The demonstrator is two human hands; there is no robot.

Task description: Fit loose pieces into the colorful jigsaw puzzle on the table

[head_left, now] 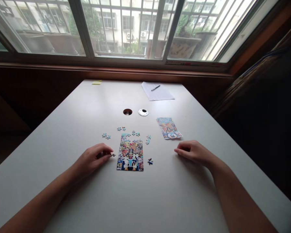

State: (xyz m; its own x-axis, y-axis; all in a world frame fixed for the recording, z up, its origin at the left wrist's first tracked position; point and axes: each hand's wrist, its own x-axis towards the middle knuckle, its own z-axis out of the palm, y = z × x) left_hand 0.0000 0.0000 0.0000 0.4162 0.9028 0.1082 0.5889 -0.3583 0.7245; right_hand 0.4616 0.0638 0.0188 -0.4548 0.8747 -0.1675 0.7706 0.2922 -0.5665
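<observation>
The print on the jigsaw puzzle (pixel 130 155) is too small and busy to read as any one picture, and its top edge is ragged where pieces are missing. The loose puzzle pieces (pixel 106 135) scattered above it and to its right are only coloured specks from here. Both forearms run out of the frame at the bottom, and the room to the right is too dark to make out.

The left hand (pixel 93 159) rests on the white worktop (pixel 63 129) just left of the puzzle, its fingers (pixel 104 150) curled in and pinching a single puzzle piece (pixel 113 155) at their tips, the piece lying just beside the puzzle's left edge (whether it touches the edge cannot be told). The right hand (pixel 194 151) lies on the worktop well to the right of the puzzle, fingers bent loosely under, holding nothing visible; what the palm covers is hidden. Just beyond it lies a printed reference leaflet (pixel 168 127).
</observation>
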